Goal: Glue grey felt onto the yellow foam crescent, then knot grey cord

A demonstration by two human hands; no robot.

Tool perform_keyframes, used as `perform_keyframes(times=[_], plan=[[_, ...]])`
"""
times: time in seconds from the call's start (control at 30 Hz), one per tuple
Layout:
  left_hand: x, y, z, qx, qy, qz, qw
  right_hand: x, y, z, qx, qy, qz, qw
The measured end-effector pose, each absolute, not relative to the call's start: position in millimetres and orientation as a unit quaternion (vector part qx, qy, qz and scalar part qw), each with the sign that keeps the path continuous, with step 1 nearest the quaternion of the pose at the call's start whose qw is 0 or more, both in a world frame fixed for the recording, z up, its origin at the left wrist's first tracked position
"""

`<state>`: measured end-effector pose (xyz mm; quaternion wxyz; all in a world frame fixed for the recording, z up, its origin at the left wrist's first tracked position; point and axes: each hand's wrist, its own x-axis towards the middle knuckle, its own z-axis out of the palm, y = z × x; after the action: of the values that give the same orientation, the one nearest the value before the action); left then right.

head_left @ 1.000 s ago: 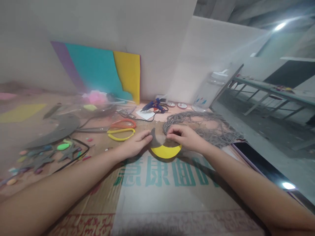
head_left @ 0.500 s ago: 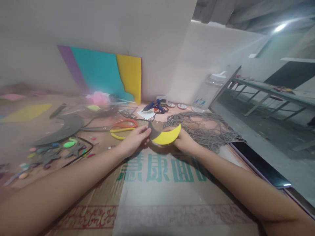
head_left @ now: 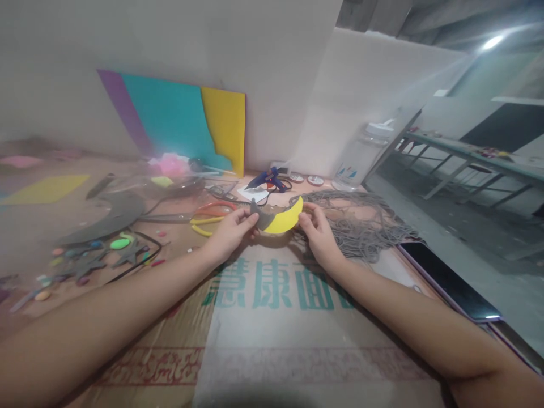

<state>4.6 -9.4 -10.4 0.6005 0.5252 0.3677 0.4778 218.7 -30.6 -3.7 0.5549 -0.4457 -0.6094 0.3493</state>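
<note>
A crescent moon cutout (head_left: pixel 284 221), grey on its left part and bright yellow on the right, is held up above the table between both hands. My left hand (head_left: pixel 235 229) pinches its grey tip between thumb and fingers. At the yellow tip, my right hand (head_left: pixel 318 231) grips with the thumb in front and fingers behind. Scissors with red and yellow handles (head_left: pixel 208 221) lie just behind my left hand. Beyond the crescent, a blue glue gun (head_left: pixel 268 180) rests by a white card (head_left: pixel 254 194).
A tangled heap of grey cord (head_left: pixel 361 224) lies right of my hands, with a phone (head_left: pixel 450 280) near the table edge. A clear bottle (head_left: pixel 357 158) and coloured sheets (head_left: pixel 170 119) stand at the wall. Grey stars (head_left: pixel 130 253), small pompoms and a large grey crescent (head_left: pixel 110 218) lie left.
The crescent has shifted slightly up and left. My right hand has turned so that its thumb shows on the front of the yellow tip. My left hand keeps its pinch.
</note>
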Motion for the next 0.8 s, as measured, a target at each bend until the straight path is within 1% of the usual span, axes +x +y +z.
perform_keyframes(times=[0.13,0.27,0.33,0.4,0.53,0.67,0.73,0.8], plan=[[4.1,-10.1,-9.2,0.543,0.37,0.472,0.588,224.0,-27.5,-3.3,-0.455,-0.633,0.268,0.567],[4.6,-10.5,-8.4,0.584,0.362,0.472,0.552,225.6,-30.7,-5.3,-0.477,-0.667,0.234,0.522],[4.6,-10.1,-9.0,0.593,0.361,0.474,0.542,224.4,-32.4,-6.4,-0.482,-0.681,0.246,0.493],[4.3,-9.1,-10.5,0.596,0.362,0.477,0.535,222.8,-33.3,-6.2,-0.478,-0.68,0.279,0.482],[4.1,-6.9,-14.1,0.606,0.366,0.467,0.53,221.4,-32.5,-2.6,-0.478,-0.633,0.363,0.488],[5.2,-8.1,-13.8,0.596,0.365,0.482,0.529,222.5,-29.0,0.3,-0.482,-0.588,0.388,0.521],[5.6,-11.0,-11.7,0.628,0.353,0.484,0.496,222.9,-27.2,0.1,-0.484,-0.569,0.395,0.534],[5.8,-15.1,-9.1,0.685,0.346,0.47,0.437,222.8,-26.0,-0.7,-0.48,-0.558,0.407,0.54]])
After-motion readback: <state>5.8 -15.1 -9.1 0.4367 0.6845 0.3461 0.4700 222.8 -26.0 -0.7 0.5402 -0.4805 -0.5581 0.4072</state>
